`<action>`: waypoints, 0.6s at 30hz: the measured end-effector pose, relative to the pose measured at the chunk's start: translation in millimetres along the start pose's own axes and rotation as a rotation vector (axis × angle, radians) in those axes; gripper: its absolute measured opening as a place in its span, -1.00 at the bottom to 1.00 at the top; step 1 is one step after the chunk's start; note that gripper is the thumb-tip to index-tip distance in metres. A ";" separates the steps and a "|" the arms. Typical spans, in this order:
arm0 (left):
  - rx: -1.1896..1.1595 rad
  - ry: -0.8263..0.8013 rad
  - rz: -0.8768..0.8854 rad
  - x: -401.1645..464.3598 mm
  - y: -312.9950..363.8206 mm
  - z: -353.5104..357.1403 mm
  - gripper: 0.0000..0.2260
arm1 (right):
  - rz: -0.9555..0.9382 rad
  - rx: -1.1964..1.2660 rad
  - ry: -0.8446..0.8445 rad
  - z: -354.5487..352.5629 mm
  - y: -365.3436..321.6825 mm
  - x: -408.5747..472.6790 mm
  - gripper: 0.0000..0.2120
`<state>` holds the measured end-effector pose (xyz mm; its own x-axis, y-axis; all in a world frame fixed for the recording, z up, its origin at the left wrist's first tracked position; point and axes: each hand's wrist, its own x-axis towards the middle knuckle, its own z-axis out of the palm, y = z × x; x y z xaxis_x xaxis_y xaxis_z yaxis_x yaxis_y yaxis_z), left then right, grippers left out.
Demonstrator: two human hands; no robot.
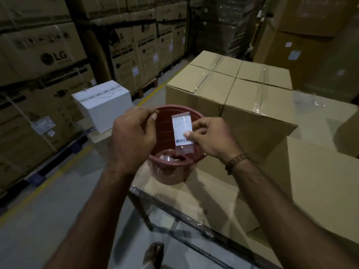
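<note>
Pouch: small clear zip bag with a white barcode label facing the camera. Held upright in the air over the open basket, apparently not touching it.
White box: on the floor at far left, well apart, plays no part.
Left hand: over the basket's left rim, fingers curled, thumb tip against the forefinger. Grip is pressed together; cannot tell whether it pinches the rim or nothing.
Basket: maroon with a ribbed wall and open top, below both hands. A smaller maroon cup sits inside at the near edge, holding something clear that is too dim to name.
Right hand: grip pinches the pouch's right edge, thumb on the label just above the barcode, fingers behind.
Bracelet: beaded, on the right wrist.
Cartons: brown, taped, just behind and to the right of the basket.
Step (judged): check the label, then drop the pouch in the basket.
How to do it well: hold the thumb clear of the barcode so it reads whole. Pinch the free left edge with the left grip if the bag curls. Lower the pouch toward the basket's middle before letting go.
Risk: the bag is light and may drift, catch the rim and slide to the floor.
</note>
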<state>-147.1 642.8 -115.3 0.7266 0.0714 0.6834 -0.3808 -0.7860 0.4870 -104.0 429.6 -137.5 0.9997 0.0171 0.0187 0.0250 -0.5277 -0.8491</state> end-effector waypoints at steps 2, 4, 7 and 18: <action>-0.005 -0.031 0.020 8.3 -16.8 5.6 -0.86 | 0.029 -0.123 -0.070 9.1 -2.1 23.4 -0.83; -0.025 -0.076 0.035 21.5 -43.2 12.6 -0.87 | 0.069 -0.257 -0.148 25.3 -3.4 52.9 -0.87; -0.050 -0.139 0.092 36.9 -78.3 26.4 -0.86 | 0.118 -0.432 -0.291 51.8 -2.4 88.8 -0.89; -0.216 -0.282 0.157 60.4 -126.2 57.8 -0.86 | 0.354 -0.731 -0.654 128.9 22.5 139.9 -0.83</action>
<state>-22.1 710.8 -166.9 0.7671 -0.2352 0.5968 -0.5900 -0.6240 0.5124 35.8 529.6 -222.0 0.7582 0.1030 -0.6438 -0.0541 -0.9741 -0.2195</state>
